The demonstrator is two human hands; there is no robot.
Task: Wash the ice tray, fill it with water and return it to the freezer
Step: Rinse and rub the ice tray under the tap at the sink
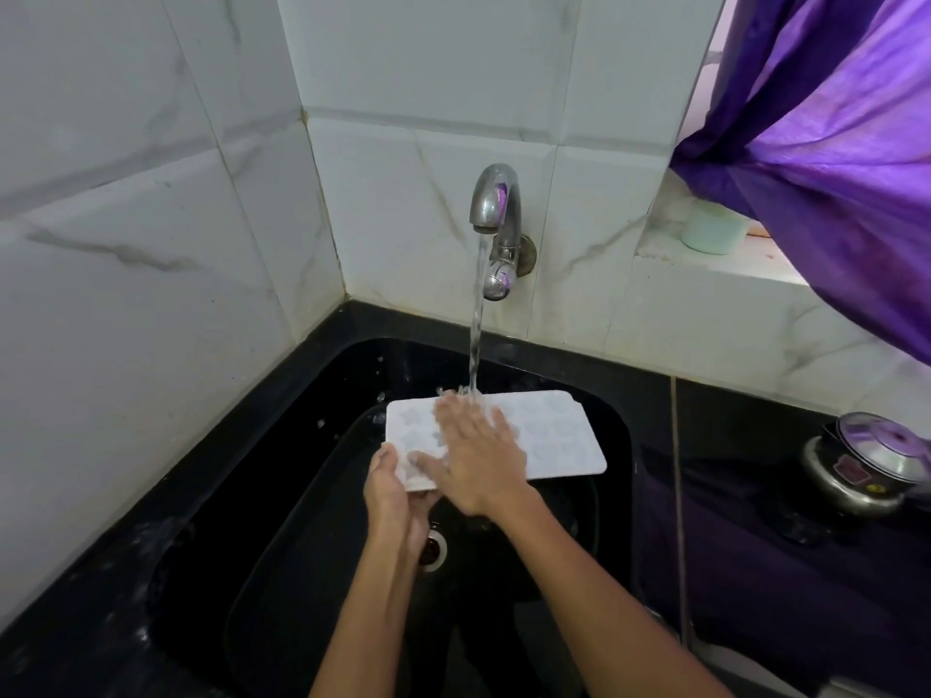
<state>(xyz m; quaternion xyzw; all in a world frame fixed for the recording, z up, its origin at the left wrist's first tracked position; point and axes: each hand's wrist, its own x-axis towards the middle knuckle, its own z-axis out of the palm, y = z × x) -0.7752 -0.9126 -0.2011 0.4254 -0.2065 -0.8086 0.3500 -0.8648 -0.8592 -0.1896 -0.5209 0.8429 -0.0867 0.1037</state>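
Our left hand (390, 488) grips the white plastic ice tray (549, 435) at seven o'clock; right hand (478, 453) rests flat, long axis three-to-nine.

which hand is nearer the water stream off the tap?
Right. The right hand lies flat on the ice tray, fingertips at the water stream. The left hand grips the tray's near-left corner, lower left of the stream and clear of it.
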